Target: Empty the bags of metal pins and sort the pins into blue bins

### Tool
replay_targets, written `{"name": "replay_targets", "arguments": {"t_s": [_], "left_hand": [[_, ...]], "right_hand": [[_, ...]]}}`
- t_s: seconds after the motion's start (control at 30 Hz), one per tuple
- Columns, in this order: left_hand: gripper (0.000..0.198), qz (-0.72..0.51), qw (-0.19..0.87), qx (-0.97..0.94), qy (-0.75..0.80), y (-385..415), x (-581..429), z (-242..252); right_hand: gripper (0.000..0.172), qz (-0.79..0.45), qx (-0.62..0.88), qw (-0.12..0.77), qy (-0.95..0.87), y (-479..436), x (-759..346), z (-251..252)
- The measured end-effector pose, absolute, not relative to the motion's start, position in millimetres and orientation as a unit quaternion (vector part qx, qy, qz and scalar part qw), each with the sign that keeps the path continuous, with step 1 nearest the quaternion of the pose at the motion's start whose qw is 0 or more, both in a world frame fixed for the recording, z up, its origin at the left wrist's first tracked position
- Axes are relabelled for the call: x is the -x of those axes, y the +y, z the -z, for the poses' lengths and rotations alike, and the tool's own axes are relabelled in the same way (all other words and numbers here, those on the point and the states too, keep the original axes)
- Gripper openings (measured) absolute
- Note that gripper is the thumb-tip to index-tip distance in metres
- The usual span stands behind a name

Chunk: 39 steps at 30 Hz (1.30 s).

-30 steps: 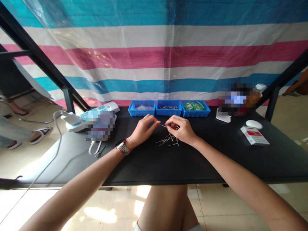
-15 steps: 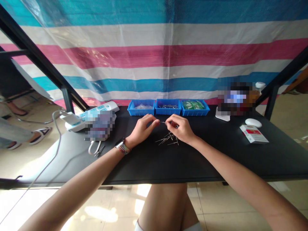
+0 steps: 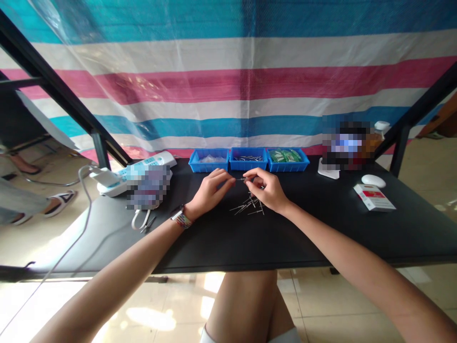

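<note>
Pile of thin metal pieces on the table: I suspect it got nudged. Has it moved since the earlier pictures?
No: the visible part of the pile shows no shift against the middle blue bin behind it.

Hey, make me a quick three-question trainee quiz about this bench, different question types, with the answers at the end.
1. True or false: three blue bins stand in a row on the black table.
2. What is between the fingertips of the left hand and right hand? A) a bottle B) a thin metal piece C) a power plug
3. Fill in: the white box with a red panel lies toward the table's ___ end, as the person sees it.
Key: 1 true; 2 B; 3 right.
</note>
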<state>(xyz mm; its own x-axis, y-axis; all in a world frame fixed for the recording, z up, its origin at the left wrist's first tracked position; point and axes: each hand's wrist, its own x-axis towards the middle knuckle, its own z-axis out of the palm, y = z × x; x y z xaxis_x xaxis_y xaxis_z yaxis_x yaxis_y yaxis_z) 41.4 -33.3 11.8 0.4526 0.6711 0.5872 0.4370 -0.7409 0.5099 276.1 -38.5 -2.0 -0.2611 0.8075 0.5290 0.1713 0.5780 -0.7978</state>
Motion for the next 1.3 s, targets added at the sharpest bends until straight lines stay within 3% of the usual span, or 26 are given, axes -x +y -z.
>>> {"name": "replay_targets", "arguments": {"t_s": [0.17, 0.67, 0.97, 1.3], "left_hand": [[0.036, -0.4, 0.158, -0.842, 0.325, -32.3, -42.2, -11.6], [0.009, -0.438, 0.109, -0.843, 0.293, -32.0, -42.1, -6.2], [0.019, -0.418, 0.113, -0.847, 0.308, -33.4, -41.1, -8.9], [0.029, -0.381, 0.143, -0.849, 0.337, -28.2, -41.3, -5.2]], "right_hand": [[0.003, -0.227, 0.321, 0.536, -0.747, -38.1, -275.7, -1.1], [0.037, -0.334, 0.349, 0.499, -0.719, -32.7, -277.7, 7.9], [0.017, -0.361, 0.344, 0.506, -0.704, -39.2, -274.3, 3.1], [0.006, -0.267, 0.34, 0.523, -0.734, -39.1, -275.9, -0.2]]}}
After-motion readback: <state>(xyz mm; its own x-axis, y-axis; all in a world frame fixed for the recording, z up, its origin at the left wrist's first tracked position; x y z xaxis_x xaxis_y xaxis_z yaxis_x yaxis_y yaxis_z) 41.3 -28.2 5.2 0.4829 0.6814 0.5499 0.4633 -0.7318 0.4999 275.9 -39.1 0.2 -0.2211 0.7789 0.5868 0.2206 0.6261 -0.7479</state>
